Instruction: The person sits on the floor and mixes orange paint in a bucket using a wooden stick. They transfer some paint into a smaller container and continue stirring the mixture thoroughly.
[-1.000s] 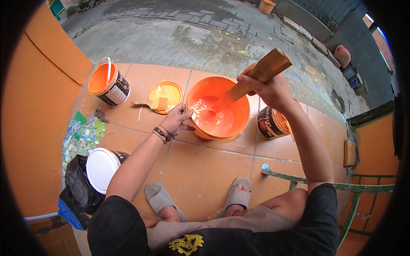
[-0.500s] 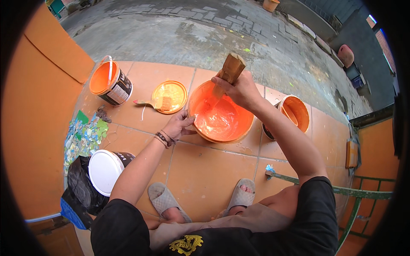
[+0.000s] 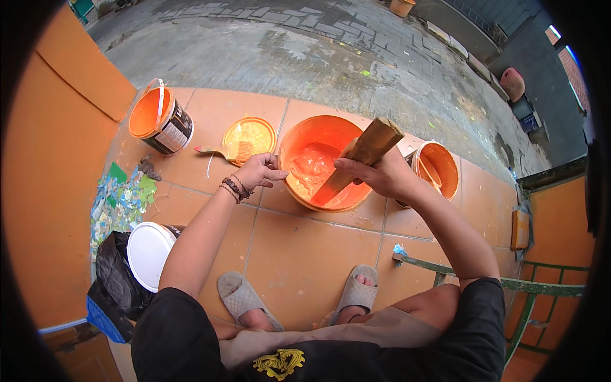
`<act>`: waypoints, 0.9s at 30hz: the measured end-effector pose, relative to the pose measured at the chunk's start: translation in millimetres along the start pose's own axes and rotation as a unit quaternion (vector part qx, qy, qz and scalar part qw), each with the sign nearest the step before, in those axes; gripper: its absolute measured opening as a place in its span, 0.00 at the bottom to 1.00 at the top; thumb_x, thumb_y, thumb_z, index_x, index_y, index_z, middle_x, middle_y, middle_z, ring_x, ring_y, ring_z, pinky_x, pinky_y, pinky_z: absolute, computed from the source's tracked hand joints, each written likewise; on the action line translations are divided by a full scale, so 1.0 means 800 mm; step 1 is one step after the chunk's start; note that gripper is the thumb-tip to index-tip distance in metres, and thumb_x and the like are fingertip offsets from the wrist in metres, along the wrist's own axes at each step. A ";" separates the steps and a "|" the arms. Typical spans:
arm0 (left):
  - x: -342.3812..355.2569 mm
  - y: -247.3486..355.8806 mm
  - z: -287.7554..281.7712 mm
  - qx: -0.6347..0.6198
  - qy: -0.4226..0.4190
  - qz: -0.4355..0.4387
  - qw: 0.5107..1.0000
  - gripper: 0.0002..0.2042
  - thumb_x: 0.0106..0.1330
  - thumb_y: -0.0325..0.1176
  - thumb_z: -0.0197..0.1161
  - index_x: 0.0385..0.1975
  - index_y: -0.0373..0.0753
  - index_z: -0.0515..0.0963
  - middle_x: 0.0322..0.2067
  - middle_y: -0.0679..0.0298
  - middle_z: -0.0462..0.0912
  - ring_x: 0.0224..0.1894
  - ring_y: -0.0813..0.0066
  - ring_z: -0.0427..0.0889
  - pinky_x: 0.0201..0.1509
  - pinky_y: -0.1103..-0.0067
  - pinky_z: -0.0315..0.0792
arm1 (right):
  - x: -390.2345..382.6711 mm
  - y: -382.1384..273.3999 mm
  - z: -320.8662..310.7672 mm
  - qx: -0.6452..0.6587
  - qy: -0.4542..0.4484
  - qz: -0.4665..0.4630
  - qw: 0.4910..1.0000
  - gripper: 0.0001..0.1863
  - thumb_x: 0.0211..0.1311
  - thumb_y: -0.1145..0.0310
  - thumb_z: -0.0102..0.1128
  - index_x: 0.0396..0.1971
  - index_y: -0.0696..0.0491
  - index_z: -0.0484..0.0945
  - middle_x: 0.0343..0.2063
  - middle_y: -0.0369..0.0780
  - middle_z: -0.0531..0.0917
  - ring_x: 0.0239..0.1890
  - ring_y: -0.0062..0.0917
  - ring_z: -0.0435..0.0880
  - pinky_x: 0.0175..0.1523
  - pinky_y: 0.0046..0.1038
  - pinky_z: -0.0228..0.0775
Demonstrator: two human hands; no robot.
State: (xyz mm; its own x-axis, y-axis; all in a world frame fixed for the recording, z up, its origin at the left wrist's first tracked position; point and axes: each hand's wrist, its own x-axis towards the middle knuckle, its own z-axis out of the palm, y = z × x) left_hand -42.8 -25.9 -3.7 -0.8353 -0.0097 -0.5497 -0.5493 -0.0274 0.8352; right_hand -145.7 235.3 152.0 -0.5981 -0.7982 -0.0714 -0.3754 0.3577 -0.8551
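A round bucket (image 3: 294, 141) of wet orange paint stands on the tiles in front of me. My left hand (image 3: 259, 172), with cord bracelets at the wrist, pinches its left rim. In my right hand (image 3: 387, 176) is a wooden stick (image 3: 370, 144), held closed around its upper part. The stick slants down to the left, and its orange-coated lower end is in the bucket, near the front wall. Left of the bucket lies a paintbrush (image 3: 238, 151) with orange bristles, resting across a paint-smeared lid (image 3: 258, 130).
Orange-stained pails stand at far left (image 3: 152, 114) and right (image 3: 439, 167). A white-lidded pail (image 3: 150, 254) sits beside a black bag (image 3: 118, 277) near my left arm, below scattered paint flakes (image 3: 121, 204). A green metal frame (image 3: 528, 286) reaches in from the right.
My right hand has swung the stick's top toward the right and nearer me, so its lower end now points left and near. The left hand stays at the rim, its fingers slightly shifted.
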 end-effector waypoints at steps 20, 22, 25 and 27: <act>-0.006 0.008 -0.003 0.066 0.007 -0.015 0.998 0.16 0.55 0.39 0.69 0.37 0.43 0.72 0.40 0.69 0.76 0.44 0.81 0.73 0.41 0.80 0.69 | 0.063 0.014 0.024 -0.025 0.074 -0.105 0.991 0.11 0.56 0.65 0.62 0.31 0.58 0.77 0.22 0.42 0.80 0.26 0.27 0.79 0.34 0.29 0.71; -0.006 0.008 -0.003 0.073 0.002 -0.012 0.997 0.15 0.55 0.39 0.69 0.37 0.42 0.72 0.39 0.70 0.76 0.44 0.82 0.73 0.40 0.81 0.68 | 0.048 0.009 0.028 -0.022 0.038 -0.091 0.995 0.11 0.56 0.66 0.63 0.31 0.59 0.76 0.23 0.41 0.80 0.26 0.24 0.80 0.32 0.27 0.71; -0.002 0.009 -0.007 0.088 -0.012 -0.003 0.996 0.16 0.55 0.39 0.68 0.37 0.42 0.72 0.38 0.70 0.76 0.42 0.83 0.73 0.39 0.82 0.67 | 0.023 -0.001 0.009 0.017 -0.013 -0.063 0.998 0.10 0.57 0.69 0.64 0.31 0.60 0.75 0.24 0.38 0.80 0.25 0.20 0.80 0.27 0.23 0.73; -0.002 0.009 -0.007 0.087 -0.010 0.014 0.996 0.17 0.53 0.41 0.70 0.35 0.42 0.72 0.34 0.70 0.76 0.38 0.83 0.73 0.38 0.83 0.67 | 0.016 0.006 -0.012 0.000 -0.010 0.021 1.000 0.11 0.56 0.67 0.64 0.32 0.59 0.76 0.25 0.40 0.81 0.25 0.22 0.81 0.29 0.25 0.73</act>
State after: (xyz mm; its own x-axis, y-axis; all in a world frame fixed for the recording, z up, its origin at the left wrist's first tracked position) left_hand -45.5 -31.3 2.8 -0.8502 0.0127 -0.5264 -0.5192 0.1458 0.8421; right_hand -162.5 231.5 151.8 -0.5996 -0.7917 -0.1173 -0.3508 0.3916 -0.8506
